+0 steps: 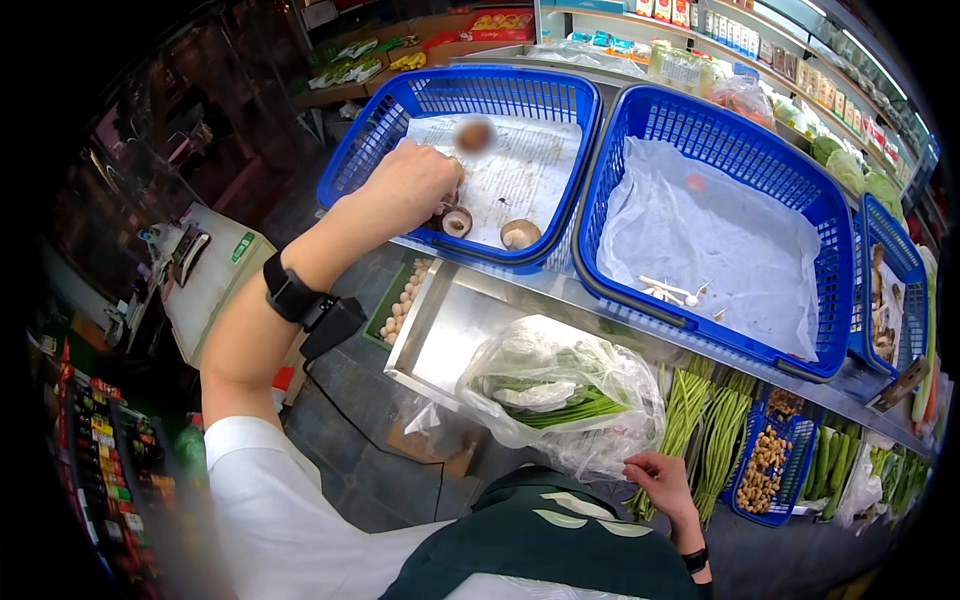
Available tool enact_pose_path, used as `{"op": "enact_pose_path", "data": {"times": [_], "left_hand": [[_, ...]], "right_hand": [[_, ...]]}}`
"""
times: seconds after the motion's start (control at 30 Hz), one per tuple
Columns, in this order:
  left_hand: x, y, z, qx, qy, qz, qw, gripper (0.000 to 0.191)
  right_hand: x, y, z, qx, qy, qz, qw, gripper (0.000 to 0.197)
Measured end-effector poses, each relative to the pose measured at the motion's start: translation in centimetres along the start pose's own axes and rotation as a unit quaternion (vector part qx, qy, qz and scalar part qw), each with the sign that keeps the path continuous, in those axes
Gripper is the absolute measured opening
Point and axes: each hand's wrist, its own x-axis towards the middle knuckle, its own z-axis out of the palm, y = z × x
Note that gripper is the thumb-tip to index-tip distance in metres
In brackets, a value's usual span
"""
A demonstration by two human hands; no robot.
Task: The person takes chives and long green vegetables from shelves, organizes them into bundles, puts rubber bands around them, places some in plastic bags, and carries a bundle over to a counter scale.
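Note:
My left hand [420,184] reaches into the left blue plastic basket [487,255], over mushrooms in its near left corner. The fingers curl downward and are mostly hidden, so whether they grip a mushroom is unclear. Beside them lies a mushroom with its pale underside up [457,222]. Another brown-capped mushroom [520,234] sits to the right on the paper liner [517,180]. A blurred brown round thing [475,136] is farther back. My right hand [664,484] hangs low with fingers loosely bent, near the edge of a clear plastic bag [555,382] of green vegetables.
Right of that basket, a larger blue basket [712,322] holds a white liner and a few thin white mushrooms [671,291]. Below are a metal tray [442,322], eggs [405,300], long green beans [724,435] and a basket of ginger-like pieces [763,469]. A black cable [360,427] hangs from my left wrist device.

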Motion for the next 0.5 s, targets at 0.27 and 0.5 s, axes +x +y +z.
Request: {"op": "enact_pose_path", "data": {"times": [0.27, 0.5], "left_hand": [[1.1, 0.3, 0.8, 0.094, -0.007, -0.031, 0.995, 0.008], [-0.7, -2.6, 0.9, -0.009, 0.100, -0.074, 0.992, 0.009]], "right_hand": [[-0.1, 0.5, 0.1, 0.020, 0.022, -0.005, 1.000, 0.014], [-0.3, -0.2, -0.5, -0.012, 0.013, -0.018, 1.000, 0.014]]}}
